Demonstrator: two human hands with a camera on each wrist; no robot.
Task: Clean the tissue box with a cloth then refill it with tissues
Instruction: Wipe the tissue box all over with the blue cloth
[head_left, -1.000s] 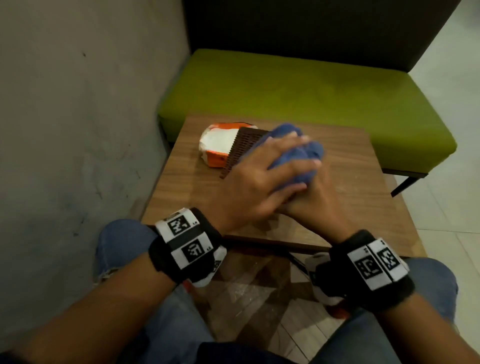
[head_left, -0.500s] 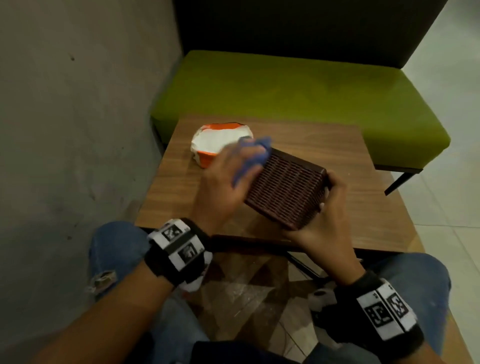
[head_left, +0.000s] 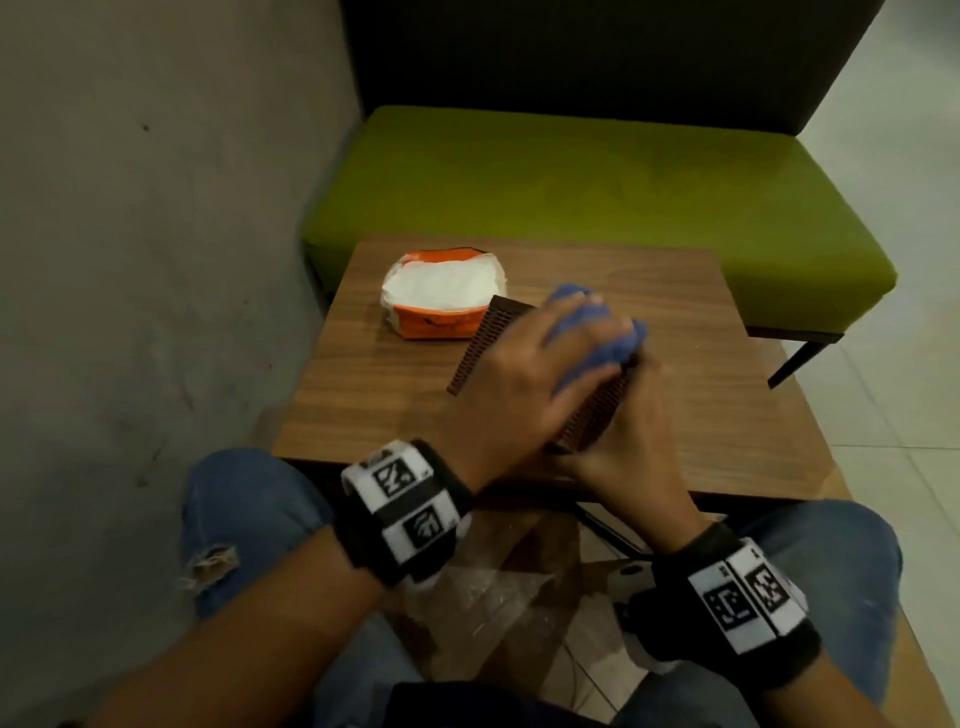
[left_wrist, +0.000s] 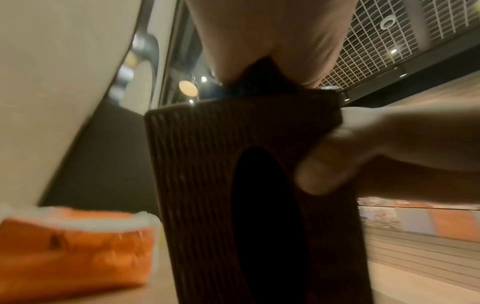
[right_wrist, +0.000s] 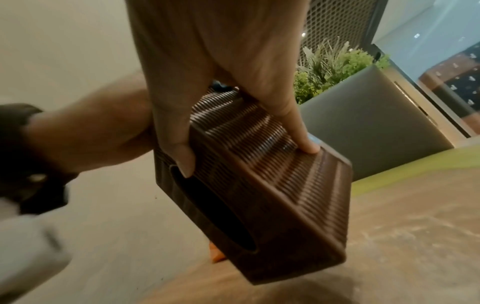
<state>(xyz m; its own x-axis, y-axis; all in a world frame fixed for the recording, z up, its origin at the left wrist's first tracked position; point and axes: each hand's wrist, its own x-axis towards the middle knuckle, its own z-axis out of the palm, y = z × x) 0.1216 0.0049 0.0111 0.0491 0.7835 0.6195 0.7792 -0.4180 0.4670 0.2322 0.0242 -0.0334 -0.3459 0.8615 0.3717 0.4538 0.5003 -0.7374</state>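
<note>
Table (head_left: 701, 415): orange tissue pack (head_left: 441, 301) beside box (head_left: 488, 338).

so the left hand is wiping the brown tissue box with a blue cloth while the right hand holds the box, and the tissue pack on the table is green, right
Not quite: the tissue pack is orange, as the head view shows. The rest stands.

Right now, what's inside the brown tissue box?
Through the oval slot, the tissue box shows only darkness; no tissue pokes out. Its deeper interior is hidden. The tissue pack sits beside it.
</note>
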